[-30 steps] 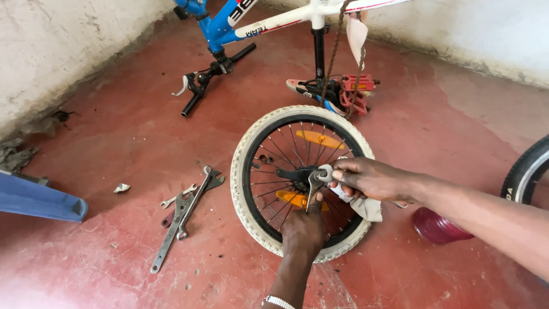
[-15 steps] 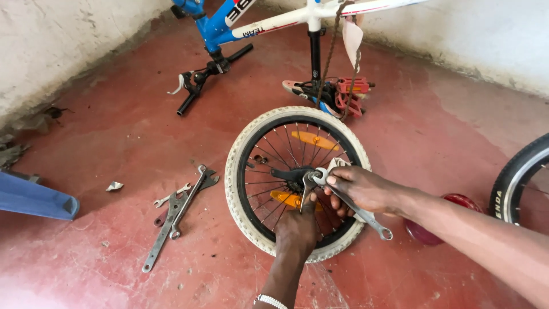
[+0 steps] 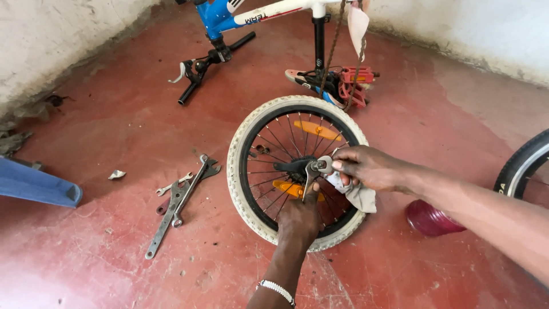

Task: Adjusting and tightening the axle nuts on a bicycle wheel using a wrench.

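Both hands meet at the hub of a small bicycle wheel (image 3: 251, 189) lying flat on the red floor (image 3: 114, 103). Right hand (image 3: 369, 167) has its grip clamped on a wrench (image 3: 311, 174) and a grey rag (image 3: 357, 194). Left hand (image 3: 298, 220) grips the wrench's lower end. Several loose spanners (image 3: 180, 200) lie just left of the wheel; an upturned bicycle frame (image 3: 257, 14) stands beyond.

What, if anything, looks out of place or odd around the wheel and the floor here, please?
The bicycle frame stands upside down by the wall, its chain hanging loose. The white-tyred wheel lies detached, flat on the red floor, and wrenches lie scattered beside it.
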